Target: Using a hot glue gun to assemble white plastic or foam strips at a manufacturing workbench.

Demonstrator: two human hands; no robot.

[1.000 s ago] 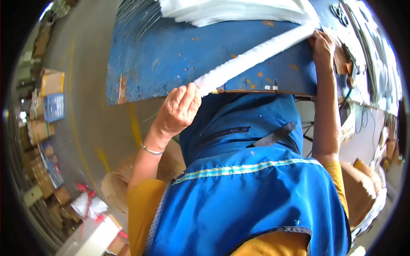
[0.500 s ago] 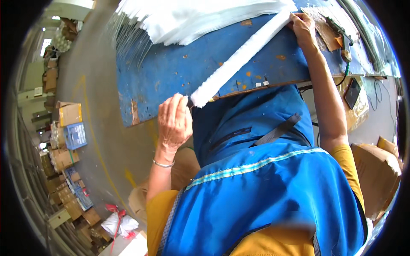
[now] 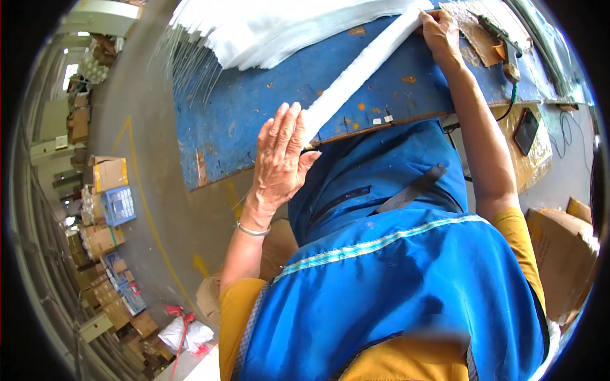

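Head view, looking down over a blue apron (image 3: 394, 279) worn over yellow sleeves. A long white roll (image 3: 359, 70), soft-looking and slightly flattened, lies diagonally across a worn blue table (image 3: 254, 108), its near end at the table's front edge and its far end up toward the back right. The left hand (image 3: 279, 155) sits at the near end of the roll, fingers straight and pressed together, palm flat against the roll's end; thumb spread off to the right; not clenched around it as far as can be seen. A thin metal bangle (image 3: 253, 230) circles the left wrist. The right hand (image 3: 440, 32) is at the far end of the roll, arm stretched out, fingers curled down on or over the end; whether it truly grips the roll cannot be told from this angle. The two hands are well apart, one at each end of the roll. Behind the roll, a loose heap of white sheets (image 3: 279, 28) spreads over the table's back left part. Just right of the right hand, a brown, crumpled piece (image 3: 473, 32) lies on the table. Left of the table, grey floor with a yellow line (image 3: 143, 190); cardboard boxes (image 3: 108, 174) are stacked along the far left. Another cardboard box (image 3: 562, 254) stands at the right, near the right elbow.
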